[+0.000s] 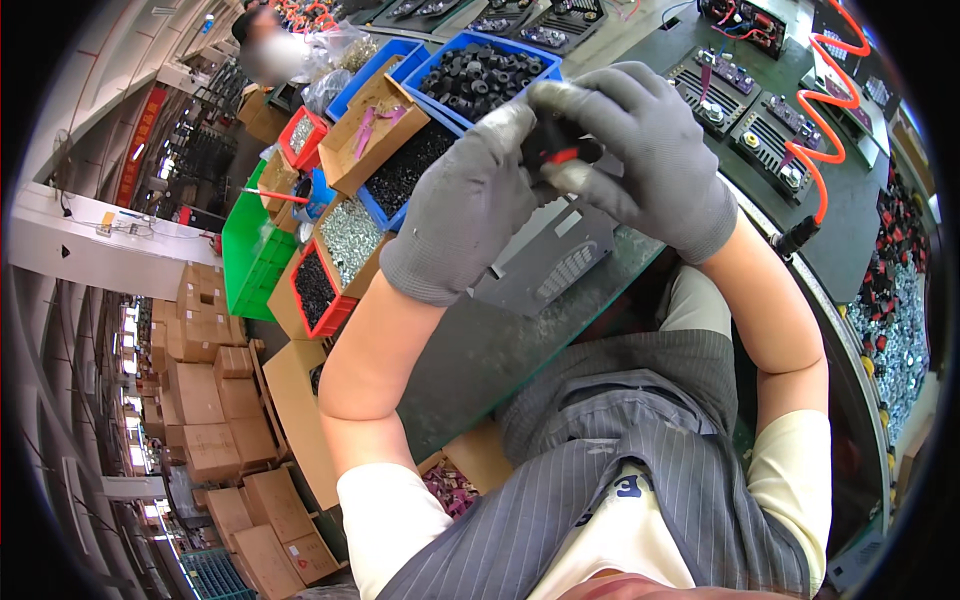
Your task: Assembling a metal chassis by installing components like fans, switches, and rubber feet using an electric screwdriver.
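In grey work gloves, my left hand [468, 195] and my right hand [652, 150] meet above the bench, fingers curled around a small black part with a red piece [565, 155]. Its exact kind is hidden by the fingers. Under the hands lies a grey sheet-metal panel [570, 262] with rows of vent slots. A blue bin [550, 68] of black round knob-like parts stands just beyond the hands. Left of my left hand are bins of small black pieces [398, 172] and silver screws [350, 240].
A cardboard tray [345, 150] with purple strips, a red bin [345, 312] of black screws and a green crate [250, 250] sit left. Orange coiled hose [815, 150] hangs at right beside black finned units [710, 95]. Cardboard boxes [205, 390] are stacked far left; another person [275, 50] is at the back.
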Tool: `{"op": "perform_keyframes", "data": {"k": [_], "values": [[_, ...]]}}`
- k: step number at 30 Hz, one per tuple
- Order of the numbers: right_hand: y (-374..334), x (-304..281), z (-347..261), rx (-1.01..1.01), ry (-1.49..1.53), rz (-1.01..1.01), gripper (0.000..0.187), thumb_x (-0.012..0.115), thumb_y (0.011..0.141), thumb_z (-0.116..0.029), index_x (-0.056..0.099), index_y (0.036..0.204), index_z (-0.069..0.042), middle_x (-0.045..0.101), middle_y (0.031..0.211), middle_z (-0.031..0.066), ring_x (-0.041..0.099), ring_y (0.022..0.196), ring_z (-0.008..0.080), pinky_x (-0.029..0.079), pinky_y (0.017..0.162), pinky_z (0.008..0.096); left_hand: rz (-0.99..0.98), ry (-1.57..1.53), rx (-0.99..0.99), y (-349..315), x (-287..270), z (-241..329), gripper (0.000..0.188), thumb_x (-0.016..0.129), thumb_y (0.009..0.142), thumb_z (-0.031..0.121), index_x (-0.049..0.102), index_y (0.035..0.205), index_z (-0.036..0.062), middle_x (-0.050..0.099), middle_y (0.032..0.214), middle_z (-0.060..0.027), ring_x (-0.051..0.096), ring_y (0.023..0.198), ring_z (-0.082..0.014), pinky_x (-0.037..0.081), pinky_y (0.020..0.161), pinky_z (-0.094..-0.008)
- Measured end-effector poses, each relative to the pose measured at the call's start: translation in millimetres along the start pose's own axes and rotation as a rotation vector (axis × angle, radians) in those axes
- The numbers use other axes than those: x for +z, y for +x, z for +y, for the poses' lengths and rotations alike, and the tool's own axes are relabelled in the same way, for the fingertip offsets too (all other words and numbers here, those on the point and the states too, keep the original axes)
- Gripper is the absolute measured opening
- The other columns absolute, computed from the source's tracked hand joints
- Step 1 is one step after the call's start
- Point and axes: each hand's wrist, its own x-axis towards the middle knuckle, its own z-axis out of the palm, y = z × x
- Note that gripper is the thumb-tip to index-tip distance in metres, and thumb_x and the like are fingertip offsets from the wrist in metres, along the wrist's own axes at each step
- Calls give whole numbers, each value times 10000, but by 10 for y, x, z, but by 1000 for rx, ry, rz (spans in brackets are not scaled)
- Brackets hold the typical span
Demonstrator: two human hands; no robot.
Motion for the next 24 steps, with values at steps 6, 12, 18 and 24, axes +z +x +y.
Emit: {"op": "perform_keyframes", "data": {"k": [6, 12, 18, 24], "values": [[-81, 26, -36, 10, 269, 143, 467, 676, 723, -145, 555, 1169, -74, 585, 977, 138, 558, 880, 314, 469, 756, 385, 123, 364, -22, -97, 105, 84, 424, 468, 930, 168, 423, 1310, -14, 576, 1132, -115, 585, 999, -168, 480, 890, -310], [-575, 36, -332, 558, 1170, 206, 396, 634, 800, -54, 493, 1167, -7, 577, 1099, 50, 542, 1032, 153, 405, 934, 292, 96, 857, 9, -224, 83, 106, 498, 536, 882, 240, 446, 1307, -2, 585, 1131, -102, 559, 997, -130, 443, 898, -280], [-918, 226, -471, 1026, 1462, 67, 452, 649, 814, -88, 448, 1208, 8, 554, 1104, 61, 521, 1043, 132, 410, 921, 272, 266, 1172, -58, -328, -1, 180, 329, 674, 822, 222, 622, 1039, -19, 648, 896, -40, 590, 812, -85, 474, 750, -233], [-962, 450, -466, 1007, 1354, 104, 424, 707, 794, -128, 483, 1132, -5, 567, 1022, 46, 523, 891, 75, 439, 763, 210, 19, 1653, -189, -415, 102, 93, 312, 680, 791, 342, 656, 876, 43, 596, 730, -88, 587, 650, -208, 456, 594, -306]]}}
